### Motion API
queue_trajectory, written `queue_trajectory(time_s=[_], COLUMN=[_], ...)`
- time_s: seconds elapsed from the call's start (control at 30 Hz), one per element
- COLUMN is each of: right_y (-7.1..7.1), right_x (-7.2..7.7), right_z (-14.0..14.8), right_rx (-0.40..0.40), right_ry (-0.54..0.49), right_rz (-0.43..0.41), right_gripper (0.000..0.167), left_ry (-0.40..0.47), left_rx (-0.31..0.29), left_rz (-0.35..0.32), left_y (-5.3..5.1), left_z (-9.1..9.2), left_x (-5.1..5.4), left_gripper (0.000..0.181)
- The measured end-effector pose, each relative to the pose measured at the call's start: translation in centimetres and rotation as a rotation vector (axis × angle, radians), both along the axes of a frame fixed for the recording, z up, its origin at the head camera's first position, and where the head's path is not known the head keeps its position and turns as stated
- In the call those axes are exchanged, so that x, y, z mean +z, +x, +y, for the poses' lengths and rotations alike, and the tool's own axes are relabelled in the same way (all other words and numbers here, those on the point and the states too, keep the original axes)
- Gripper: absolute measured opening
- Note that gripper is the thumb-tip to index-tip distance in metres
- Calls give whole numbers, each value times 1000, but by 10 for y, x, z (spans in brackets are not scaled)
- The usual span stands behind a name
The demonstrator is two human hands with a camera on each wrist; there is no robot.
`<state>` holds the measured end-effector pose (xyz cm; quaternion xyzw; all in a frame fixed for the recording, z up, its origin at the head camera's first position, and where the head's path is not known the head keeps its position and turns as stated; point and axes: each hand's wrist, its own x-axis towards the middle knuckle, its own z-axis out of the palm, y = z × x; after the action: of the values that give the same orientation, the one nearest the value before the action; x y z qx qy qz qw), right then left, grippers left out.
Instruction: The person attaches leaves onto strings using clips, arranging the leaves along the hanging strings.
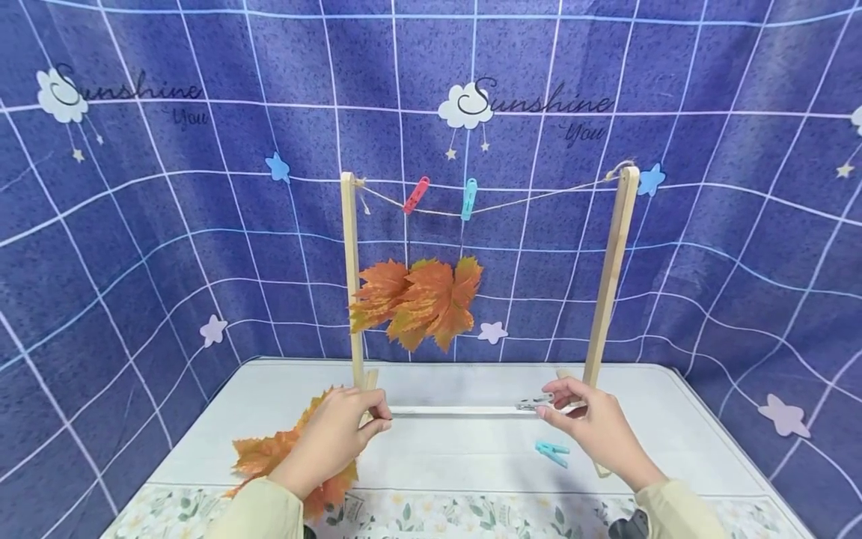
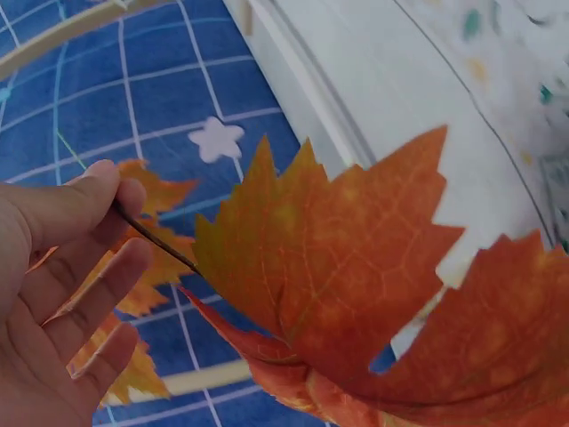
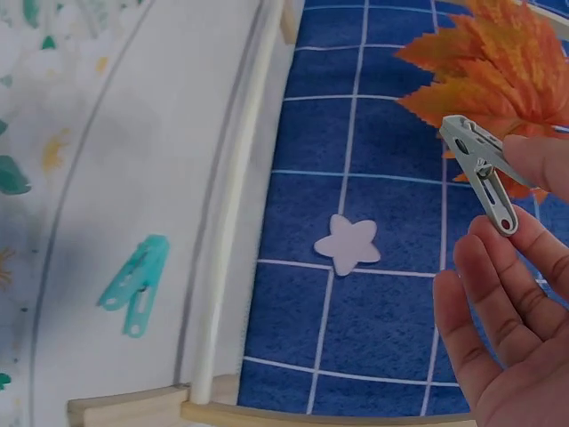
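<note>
My left hand pinches the thin dark stem of an orange maple leaf between thumb and fingertips; the leaf hangs below the hand. In my right hand a grey clothespin is held between thumb and fingers. Another clothespin, turquoise, lies on the white table below the right hand. Above, a red clothespin and a light blue clothespin grip a twine line, with orange leaves hanging by their stems from them.
Two wooden posts, left and right, carry the sagging twine. A pale crossbar joins them low down. Behind stands a blue gridded cloth with stars and clouds. Floral cloth covers the near edge.
</note>
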<state>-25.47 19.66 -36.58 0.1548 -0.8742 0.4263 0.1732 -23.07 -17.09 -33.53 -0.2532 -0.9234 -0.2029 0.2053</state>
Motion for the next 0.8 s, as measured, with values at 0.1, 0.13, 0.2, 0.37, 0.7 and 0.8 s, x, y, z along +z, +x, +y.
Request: queue_trajectory(time_s=[0.1,0.13,0.2,0.37,0.7,0.8], right_y=[-3,-4,-6,-8,-15,-16], right_x=[6,8,12,20,56,71], right_z=[-1,-2,-2,-4,-4,-4], right_rx=[1,4,6,-3,13,29], right_ry=[-11,-13,-14,-25,-13,-19], right_rz=[36,41,41,30,65,93], right_gripper=[25,25,25,26,31,34], left_ry=[14,15,30,73,163,226], left_rx=[-14,-20,-36,-79,-79,-64], left_rz=[14,21,20,2,-117,-137], left_y=[-2,-3,-4,-5,-16,-21], left_z=[9,12,17,27,47,54], left_x=[4,5,8,11,24,29], left_gripper=[26,26,24,21,12,10])
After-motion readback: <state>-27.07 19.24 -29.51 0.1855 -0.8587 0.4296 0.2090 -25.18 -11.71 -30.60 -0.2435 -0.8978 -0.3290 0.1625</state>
